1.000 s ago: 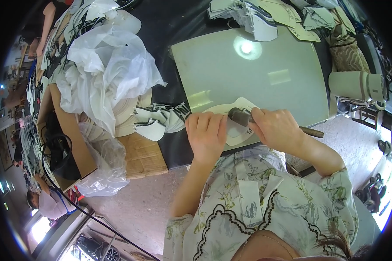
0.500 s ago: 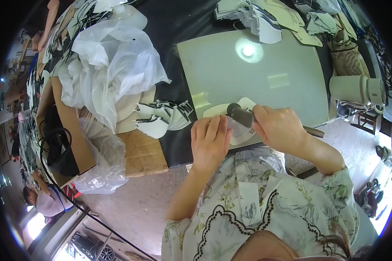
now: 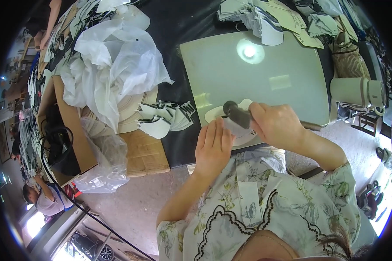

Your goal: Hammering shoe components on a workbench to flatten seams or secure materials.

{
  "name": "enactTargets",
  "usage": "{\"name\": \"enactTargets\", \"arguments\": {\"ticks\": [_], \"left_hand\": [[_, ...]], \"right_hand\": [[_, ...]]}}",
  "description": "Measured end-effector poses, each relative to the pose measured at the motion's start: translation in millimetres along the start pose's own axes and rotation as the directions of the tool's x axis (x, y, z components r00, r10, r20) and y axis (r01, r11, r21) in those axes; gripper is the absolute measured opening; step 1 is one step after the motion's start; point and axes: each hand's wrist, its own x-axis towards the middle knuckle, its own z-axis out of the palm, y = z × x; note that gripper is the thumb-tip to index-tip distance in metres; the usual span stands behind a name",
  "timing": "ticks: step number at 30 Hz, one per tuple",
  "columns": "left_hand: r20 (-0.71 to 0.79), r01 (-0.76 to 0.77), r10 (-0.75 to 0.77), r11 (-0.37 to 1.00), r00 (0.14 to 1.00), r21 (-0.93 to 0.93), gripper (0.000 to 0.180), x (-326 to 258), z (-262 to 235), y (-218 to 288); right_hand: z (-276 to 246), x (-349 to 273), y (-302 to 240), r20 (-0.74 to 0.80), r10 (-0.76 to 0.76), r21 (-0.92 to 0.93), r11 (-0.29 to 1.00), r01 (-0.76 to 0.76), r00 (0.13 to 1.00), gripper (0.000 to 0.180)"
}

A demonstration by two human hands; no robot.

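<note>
A: What is seen at the left?

B: A cardboard box (image 3: 69, 130) is seen, with crumpled clear plastic (image 3: 113, 65) heaped over it. Just right of it, a stack of black-and-white cut pieces (image 3: 167, 117) is laid on the dark table (image 3: 183, 148).

A: And the hands?

B: The left hand (image 3: 213, 145) is laid flat, fingers stretched out and together, on a white cut piece (image 3: 237, 124) at the near edge of a pale green board (image 3: 265, 69); nothing is gripped. The right hand (image 3: 276, 126) is closed around the handle of a dark hammer-like tool (image 3: 235, 114), whose head is set on the same piece, just beside the left fingertips.

A: Farther right?

B: A pale roll (image 3: 357, 91) is seen past the board's edge.
</note>
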Motion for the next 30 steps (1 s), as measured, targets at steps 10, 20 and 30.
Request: {"name": "enactTargets", "arguments": {"ticks": [10, 20, 30], "left_hand": [[-0.154, 0.006, -0.030, 0.988, 0.988, -0.153, 0.039, -5, 8, -8], [-0.162, 0.077, -0.147, 0.924, 0.976, -0.376, 0.027, 16, -6, -32], [0.005, 0.016, -0.015, 0.973, 1.000, -0.229, 0.018, 44, 9, -27]], "right_hand": [[1, 18, 11, 0.133, -0.038, 0.009, 0.999, 0.037, 0.990, 0.034], [1, 1, 14, -0.071, 0.031, 0.210, 0.978, -0.015, 0.997, 0.034], [16, -22, 4, 0.029, 0.140, 0.129, 0.981, -0.142, 0.990, 0.034]]}}
